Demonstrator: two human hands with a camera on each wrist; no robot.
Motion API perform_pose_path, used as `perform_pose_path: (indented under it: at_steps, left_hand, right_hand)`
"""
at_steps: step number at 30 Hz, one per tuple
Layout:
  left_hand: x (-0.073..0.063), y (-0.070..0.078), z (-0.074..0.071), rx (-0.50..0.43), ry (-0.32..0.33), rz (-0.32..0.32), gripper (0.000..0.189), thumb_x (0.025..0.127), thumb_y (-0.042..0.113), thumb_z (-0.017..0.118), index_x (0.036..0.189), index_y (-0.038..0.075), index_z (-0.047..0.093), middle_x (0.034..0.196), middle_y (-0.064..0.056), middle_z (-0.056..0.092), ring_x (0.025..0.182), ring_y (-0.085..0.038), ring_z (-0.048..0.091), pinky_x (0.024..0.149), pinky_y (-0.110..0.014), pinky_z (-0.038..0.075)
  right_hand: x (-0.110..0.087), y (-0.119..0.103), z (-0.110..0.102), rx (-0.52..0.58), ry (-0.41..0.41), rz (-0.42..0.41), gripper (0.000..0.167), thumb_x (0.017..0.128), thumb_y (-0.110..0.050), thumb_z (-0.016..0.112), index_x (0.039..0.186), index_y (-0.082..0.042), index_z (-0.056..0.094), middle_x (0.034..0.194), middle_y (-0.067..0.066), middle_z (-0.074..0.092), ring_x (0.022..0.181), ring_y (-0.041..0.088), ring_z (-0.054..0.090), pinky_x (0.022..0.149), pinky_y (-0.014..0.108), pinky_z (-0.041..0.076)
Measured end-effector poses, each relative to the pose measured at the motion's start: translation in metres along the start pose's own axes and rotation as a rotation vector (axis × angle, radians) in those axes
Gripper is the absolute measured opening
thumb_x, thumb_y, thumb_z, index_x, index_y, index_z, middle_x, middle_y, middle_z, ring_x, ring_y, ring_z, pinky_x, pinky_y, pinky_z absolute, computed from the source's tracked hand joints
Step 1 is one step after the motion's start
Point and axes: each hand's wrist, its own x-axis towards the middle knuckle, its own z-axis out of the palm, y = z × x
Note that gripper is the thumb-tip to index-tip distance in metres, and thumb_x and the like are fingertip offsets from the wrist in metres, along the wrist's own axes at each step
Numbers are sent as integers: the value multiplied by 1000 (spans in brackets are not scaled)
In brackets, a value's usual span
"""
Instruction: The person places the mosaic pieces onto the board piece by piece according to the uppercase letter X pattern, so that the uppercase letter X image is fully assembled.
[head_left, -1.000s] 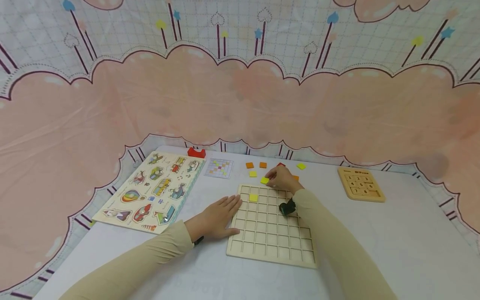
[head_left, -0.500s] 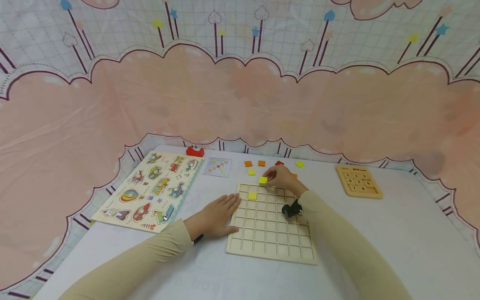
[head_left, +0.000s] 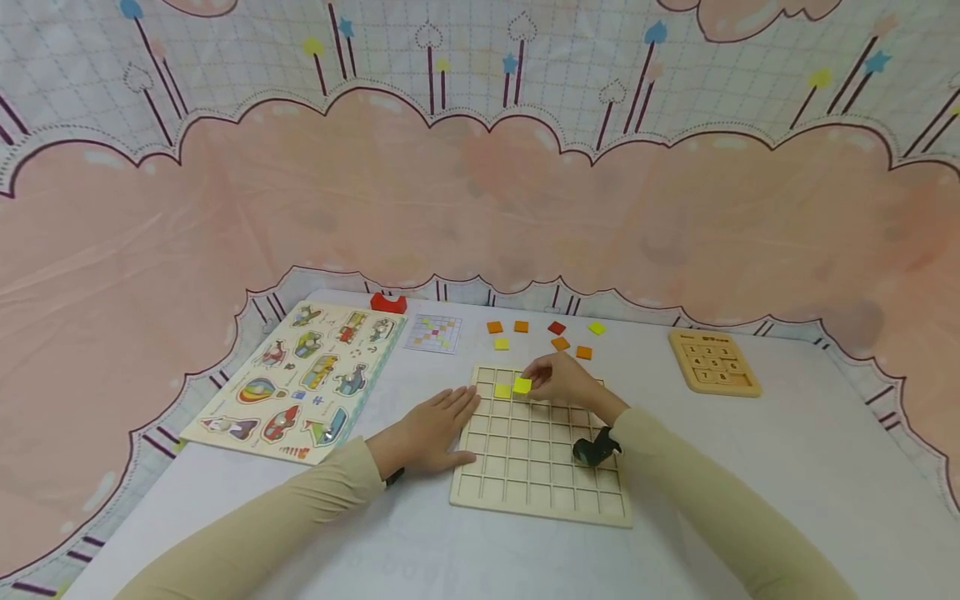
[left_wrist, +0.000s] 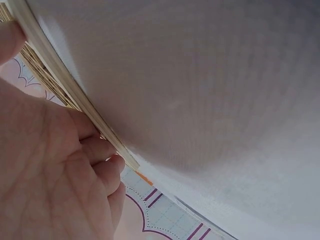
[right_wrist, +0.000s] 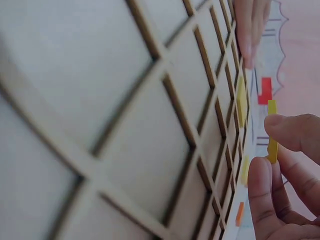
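My right hand (head_left: 567, 383) pinches a yellow square tile (head_left: 522, 386) between thumb and fingers over the upper part of the wooden grid board (head_left: 542, 475). In the right wrist view that tile (right_wrist: 272, 132) is seen edge-on, apart from the board's surface. Another yellow tile (head_left: 502, 392) lies in a board cell just to its left. My left hand (head_left: 431, 433) rests at the board's left edge with its fingers extended. In the left wrist view its fingertips touch the side of the board (left_wrist: 75, 92).
Behind the board lie loose tiles: orange (head_left: 560, 342), red (head_left: 557, 327) and yellow (head_left: 501, 343). A pattern card (head_left: 435, 333) and a red block (head_left: 388, 303) lie back left. The picture puzzle board (head_left: 300, 383) is left, the number puzzle (head_left: 715, 363) right.
My right hand has lifted the yellow tile from behind the board and carried it toward me over the grid. Orange and red tiles behind it are now uncovered. My left hand stays put.
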Motion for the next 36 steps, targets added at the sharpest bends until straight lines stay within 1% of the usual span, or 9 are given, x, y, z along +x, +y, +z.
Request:
perform_pose_path:
  at_steps: [5, 7, 14, 20, 25, 31, 36]
  left_hand:
    - [0, 0, 0, 5, -9, -5, 85, 91, 62, 40, 149, 3, 20, 157, -13, 19, 146, -25, 19, 119, -38, 20]
    - [0, 0, -1, 12, -15, -8, 86, 91, 62, 39, 150, 3, 19, 157, -12, 19, 146, -24, 19, 120, -37, 19]
    - [1, -1, -2, 15, -2, 6, 85, 92, 62, 39, 149, 1, 19, 157, -13, 19, 146, -26, 19, 119, -38, 19]
    - [0, 0, -2, 22, -12, -5, 85, 92, 62, 39, 150, 3, 18, 158, -12, 18, 146, -24, 18, 120, -37, 19]
    - [-1, 2, -4, 13, -13, -5, 85, 92, 62, 39, 149, 2, 20, 157, -12, 20, 146, -25, 19, 119, -37, 20]
    - [-1, 2, -6, 10, -13, -8, 85, 92, 62, 39, 149, 2, 20, 157, -13, 20, 146, -25, 19, 119, -37, 20]
    - [-1, 2, -6, 4, -16, -11, 85, 91, 62, 40, 149, 2, 20, 157, -13, 20, 146, -25, 19, 119, -37, 19]
  right_hand:
    - [-11, 1, 5, 15, -22, -25, 21, 75, 1, 73, 95, 4, 68, 84, 13, 66, 71, 10, 57, 68, 23, 52]
    - [-14, 1, 6, 14, -28, -24, 20, 75, 0, 74, 95, 4, 68, 84, 13, 66, 71, 10, 57, 68, 23, 52]
    - [-15, 4, 11, -17, -35, -12, 19, 75, -1, 74, 94, -1, 69, 85, 8, 66, 72, 10, 56, 68, 22, 51]
    - [-16, 3, 13, -36, -41, 17, 19, 74, -2, 76, 93, -2, 70, 85, 6, 65, 72, 10, 55, 68, 22, 50]
    - [-16, 2, 13, -60, -43, 17, 19, 74, -3, 77, 91, -3, 71, 84, 4, 64, 71, 10, 54, 66, 20, 49]
    - [-16, 1, 13, -61, -36, 10, 19, 73, -2, 78, 91, -2, 72, 82, 5, 65, 70, 9, 54, 65, 20, 49]
    - [-15, 3, 14, -60, -31, 32, 19, 73, -2, 78, 91, -4, 73, 80, 4, 66, 70, 9, 54, 65, 20, 49]
